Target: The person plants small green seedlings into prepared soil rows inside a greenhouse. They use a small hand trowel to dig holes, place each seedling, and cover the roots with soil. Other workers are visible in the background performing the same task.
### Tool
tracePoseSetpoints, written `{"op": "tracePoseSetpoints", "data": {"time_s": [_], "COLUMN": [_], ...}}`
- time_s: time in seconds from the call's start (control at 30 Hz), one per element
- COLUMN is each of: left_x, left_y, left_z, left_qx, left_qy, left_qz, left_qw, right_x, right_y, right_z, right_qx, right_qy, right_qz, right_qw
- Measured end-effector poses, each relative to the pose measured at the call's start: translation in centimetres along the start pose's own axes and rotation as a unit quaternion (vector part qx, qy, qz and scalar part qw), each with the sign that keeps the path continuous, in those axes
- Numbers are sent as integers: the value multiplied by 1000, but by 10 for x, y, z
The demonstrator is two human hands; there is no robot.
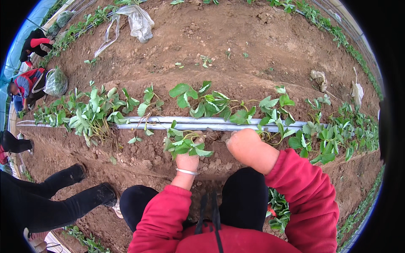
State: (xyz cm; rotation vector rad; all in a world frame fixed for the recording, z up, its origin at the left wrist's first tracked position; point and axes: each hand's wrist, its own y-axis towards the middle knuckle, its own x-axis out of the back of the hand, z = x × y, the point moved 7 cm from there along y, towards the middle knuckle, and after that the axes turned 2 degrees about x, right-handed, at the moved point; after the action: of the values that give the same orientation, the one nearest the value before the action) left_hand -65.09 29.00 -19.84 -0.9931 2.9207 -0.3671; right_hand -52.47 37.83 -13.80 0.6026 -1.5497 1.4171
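My left hand [187, 162], with a white bangle at the wrist, is closed around a young strawberry plant [181, 146]. The plant's green leaves spread over the hand and hide most of the fingers. Brown roots [211, 135] point from it toward my other hand. Just to the right, my right hand [248, 146] is bent into a fist low over the soil, its fingertips turned inward and out of sight; what they grip, if anything, is hidden. Both hands are on the near side of two grey irrigation pipes [190, 126] running along the ridge.
Strawberry plants stand along the ridge, with a dense clump [95, 111] at left and more [333, 137] at right. Leafy plants [279, 210] lie beside my right knee. Someone's dark-clad legs [63, 202] are close at left. Farther off, people crouch near a plastic bag [56, 82].
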Motion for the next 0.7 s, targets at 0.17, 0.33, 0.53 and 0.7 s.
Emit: {"op": "tracePoseSetpoints", "data": {"time_s": [0.17, 0.33, 0.53, 0.7], "left_x": [-29, -38, -59, -70], "left_y": [-6, -12, -16, -15], "left_z": [-7, 16, -11, -7], "left_qx": [-144, -212, -276, -293], "left_qy": [204, 313, 321, 376], "left_qz": [61, 26, -6, 22], "left_qw": [966, 925, 906, 879], "right_x": [0, -1, -9, -16], "right_y": [-26, -35, -47, -53], "right_z": [-5, -4, -1, -5], "right_qx": [-22, -1, -15, -32], "right_qy": [16, 25, 45, 46], "right_qz": [-34, -76, -77, -100], "right_qw": [999, 997, 996, 993]}}
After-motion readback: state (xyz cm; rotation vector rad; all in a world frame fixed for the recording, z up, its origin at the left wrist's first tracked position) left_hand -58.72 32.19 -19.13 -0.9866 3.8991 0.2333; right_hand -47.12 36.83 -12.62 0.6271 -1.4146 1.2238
